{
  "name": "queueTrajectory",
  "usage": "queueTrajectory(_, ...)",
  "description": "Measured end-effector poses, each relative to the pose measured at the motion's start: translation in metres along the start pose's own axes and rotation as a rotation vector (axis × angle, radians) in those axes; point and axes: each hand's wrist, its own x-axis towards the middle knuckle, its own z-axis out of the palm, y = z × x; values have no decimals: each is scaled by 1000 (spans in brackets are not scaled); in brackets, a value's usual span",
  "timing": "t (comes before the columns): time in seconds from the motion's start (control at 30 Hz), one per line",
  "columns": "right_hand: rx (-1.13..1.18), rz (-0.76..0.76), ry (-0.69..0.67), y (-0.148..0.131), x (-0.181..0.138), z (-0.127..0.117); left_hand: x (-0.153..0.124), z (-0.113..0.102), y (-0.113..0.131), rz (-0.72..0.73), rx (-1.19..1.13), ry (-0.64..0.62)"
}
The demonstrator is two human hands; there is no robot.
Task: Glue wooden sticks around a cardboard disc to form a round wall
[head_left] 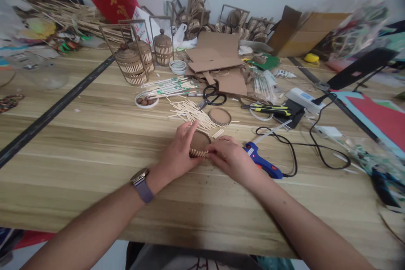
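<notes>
My left hand [181, 147] and my right hand [228, 157] meet at the middle of the wooden table [95, 143]. Between them stands a round cardboard disc [200, 140] with a row of short wooden sticks [198, 153] fixed along its near edge. My left hand's fingers curl round the disc's left side, with the forefinger lying over its top. My right hand pinches the stick row from the right. A loose pile of cut sticks [190, 114] lies just beyond, next to a second cardboard ring [219, 116].
A blue glue gun [262, 162] with a black cord lies right of my right hand. Scissors [212, 97], a yellow-black knife [268, 109], a small dish [146, 101], chopstick packs, finished stick baskets [133, 65] and cardboard sheets [215, 57] fill the far side.
</notes>
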Motion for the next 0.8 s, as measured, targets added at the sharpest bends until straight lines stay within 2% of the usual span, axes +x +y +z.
queueTrajectory(0.43,-282,-76,33,2,-2,0,0,0,-1,9,-7,-8)
queueTrajectory(0.8,-312,-96,44,1,-2,1,0,1,-1,25,17,-1)
